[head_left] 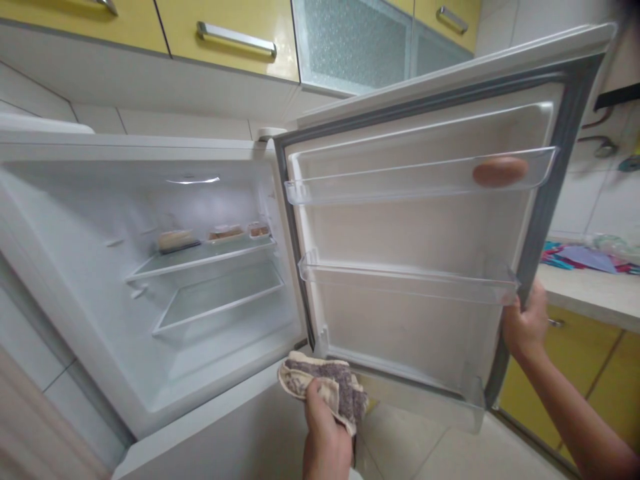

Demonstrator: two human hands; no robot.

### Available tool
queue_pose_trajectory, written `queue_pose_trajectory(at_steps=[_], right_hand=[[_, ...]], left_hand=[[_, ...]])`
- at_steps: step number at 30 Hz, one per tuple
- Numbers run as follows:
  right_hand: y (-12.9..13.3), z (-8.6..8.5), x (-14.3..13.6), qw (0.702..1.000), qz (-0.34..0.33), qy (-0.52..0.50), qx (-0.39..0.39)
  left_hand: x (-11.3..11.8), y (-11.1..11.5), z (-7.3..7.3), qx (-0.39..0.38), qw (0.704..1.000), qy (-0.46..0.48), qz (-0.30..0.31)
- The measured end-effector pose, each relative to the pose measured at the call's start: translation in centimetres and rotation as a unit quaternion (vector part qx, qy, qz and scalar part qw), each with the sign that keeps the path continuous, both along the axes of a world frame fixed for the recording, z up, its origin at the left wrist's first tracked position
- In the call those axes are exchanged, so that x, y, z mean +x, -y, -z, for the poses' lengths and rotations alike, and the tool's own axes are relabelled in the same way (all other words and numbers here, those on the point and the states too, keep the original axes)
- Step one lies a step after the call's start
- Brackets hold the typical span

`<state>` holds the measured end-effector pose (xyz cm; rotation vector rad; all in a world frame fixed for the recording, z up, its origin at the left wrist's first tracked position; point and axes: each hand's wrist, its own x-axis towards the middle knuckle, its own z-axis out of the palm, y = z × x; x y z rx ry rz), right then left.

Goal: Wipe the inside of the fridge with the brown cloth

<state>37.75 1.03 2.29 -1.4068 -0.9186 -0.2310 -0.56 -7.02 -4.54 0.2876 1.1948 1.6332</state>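
My left hand point(327, 437) is closed around a folded cloth point(340, 390), cream with a brown-purple pattern, with the thumb pressed on top. The cloth is held near the lower hinge corner of the open refrigerator door point(400, 233). On the door's far edge, by the grey seal, my right hand point(527, 320) grips with its fingers partly hidden. Three clear door racks line the inside. The top rack point(380, 187) holds a brown egg point(500, 172) at its right end. The middle rack point(410, 283) shows nothing in it.
Inside the fridge, the upper glass shelf point(205, 259) carries a few food packages point(177, 240); a lower glass shelf point(225, 293) is beneath. Yellow cabinets point(235, 20) hang above. At right, a counter point(590, 290) holds colourful items point(585, 259). Tiled floor point(400, 440) shows below the door.
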Motion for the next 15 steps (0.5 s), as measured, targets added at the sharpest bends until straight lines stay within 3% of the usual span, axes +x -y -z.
queue_pose_trajectory(at_steps=[2, 4, 7, 9, 11, 12, 15], right_hand=[[-0.1, 0.1, 0.1, 1.000, 0.000, -0.005, -0.002], [-0.1, 0.0, 0.1, 1.000, -0.004, -0.005, 0.002], [0.0, -0.1, 0.0, 1.000, -0.013, -0.001, 0.011], [0.0, -0.2, -0.1, 1.000, -0.016, 0.000, 0.018], [0.1, -0.2, -0.2, 1.000, -0.016, 0.000, 0.023], [0.1, -0.3, -0.3, 1.000, -0.015, 0.000, 0.022], [0.1, -0.3, -0.4, 1.000, -0.011, -0.002, 0.011]], left_hand=[[-1.0, -0.6, -4.0, 0.041, 0.991, 0.075, -0.099], [-1.3, -1.7, -8.0, 0.119, 0.982, 0.033, -0.144], [-1.4, -4.1, -12.8, 0.239, 0.955, -0.075, -0.158], [-1.5, -6.0, -14.8, 0.306, 0.925, -0.186, -0.127], [-1.9, -7.4, -15.8, 0.345, 0.867, -0.337, -0.125], [-2.1, -7.8, -16.1, 0.355, 0.823, -0.419, -0.144], [-2.5, -7.7, -16.5, 0.354, 0.648, -0.643, -0.204]])
